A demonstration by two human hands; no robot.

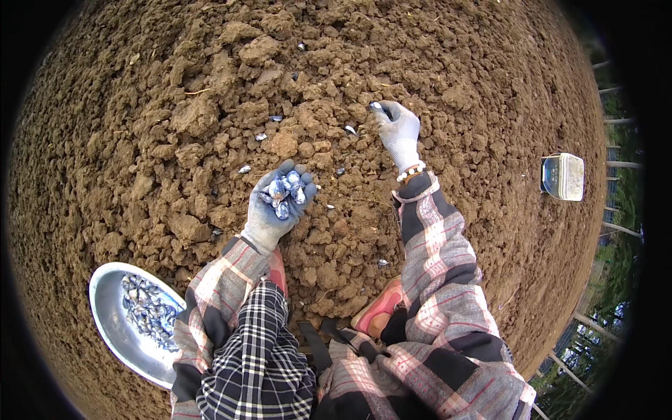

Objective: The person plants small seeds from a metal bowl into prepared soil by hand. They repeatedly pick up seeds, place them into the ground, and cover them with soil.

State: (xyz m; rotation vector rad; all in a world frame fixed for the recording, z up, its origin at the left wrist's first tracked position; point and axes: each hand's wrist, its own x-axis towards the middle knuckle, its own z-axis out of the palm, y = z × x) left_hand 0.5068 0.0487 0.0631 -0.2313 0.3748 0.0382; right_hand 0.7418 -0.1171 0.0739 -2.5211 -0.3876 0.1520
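Note:
My left hand, in a grey-blue stained glove, is turned palm up with its fingers curled around several blue-and-white cloves that look like coated garlic cloves. Farther ahead and to the right, my right hand, also gloved, pinches a single clove between thumb and fingertips, just over the soil. More cloves lie scattered on the ground, among them one clove left of my right hand and another clove beside my left hand. At the lower left, a shiny metal basin contains many such cloves.
Loose, lumpy brown soil spreads all around. A white bucket is on the soil at the far right. Beyond the right edge run posts and greenery. My pink shoe rests on the soil below my right arm.

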